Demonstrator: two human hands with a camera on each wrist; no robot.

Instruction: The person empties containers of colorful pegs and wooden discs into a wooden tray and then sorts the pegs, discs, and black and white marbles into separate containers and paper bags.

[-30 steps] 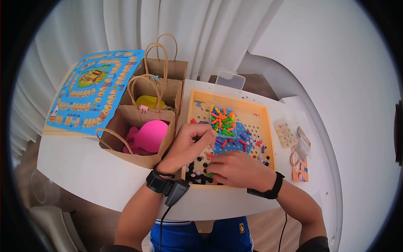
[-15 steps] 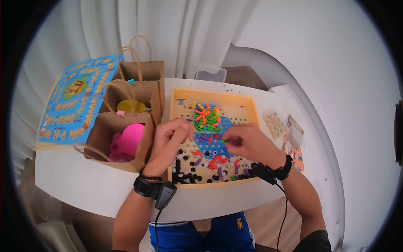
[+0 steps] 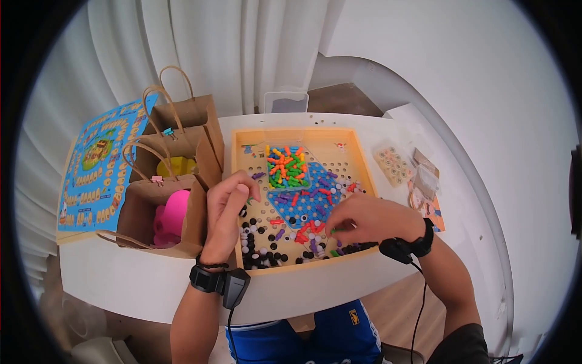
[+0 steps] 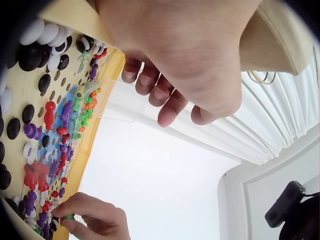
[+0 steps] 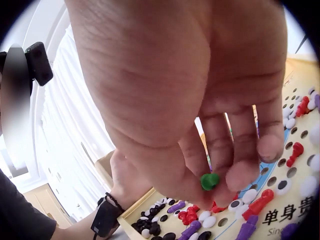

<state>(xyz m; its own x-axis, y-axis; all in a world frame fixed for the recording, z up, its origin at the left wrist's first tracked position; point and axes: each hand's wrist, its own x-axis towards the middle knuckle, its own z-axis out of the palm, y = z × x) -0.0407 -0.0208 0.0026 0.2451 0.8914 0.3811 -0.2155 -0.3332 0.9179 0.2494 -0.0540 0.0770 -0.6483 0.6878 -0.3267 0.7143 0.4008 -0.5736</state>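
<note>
A small green pawn (image 5: pixel 209 181) is pinched between the thumb and fingertips of my right hand (image 3: pixel 381 217), low over the front right part of the wooden game board (image 3: pixel 364 159). Close by lie red pawns (image 3: pixel 310 229) and purple pawns. My left hand (image 3: pixel 225 209) hovers at the board's left side, fingers loosely bent, nothing visible in them. Between the hands, toward the back, a clear box (image 3: pixel 310 175) full of green, orange, yellow and blue pawns stands on the board, overlapping its blue patterned hexagon (image 3: pixel 333 203). Black and white round pieces (image 3: pixel 260 258) crowd the front left corner.
Paper bags (image 3: pixel 130 212) stand left of the board, one holding a pink object (image 3: pixel 176 212), another something yellow (image 3: pixel 176 167). Behind them leans a blue printed game sheet (image 3: pixel 100 151). Small packets (image 3: pixel 426 182) lie to the right. A clear lid (image 3: pixel 286 102) sits at the back.
My right hand went from the front of the board up over the blue hexagon, then back toward the front right with the green pawn. My left hand has drawn away from the clear box.
</note>
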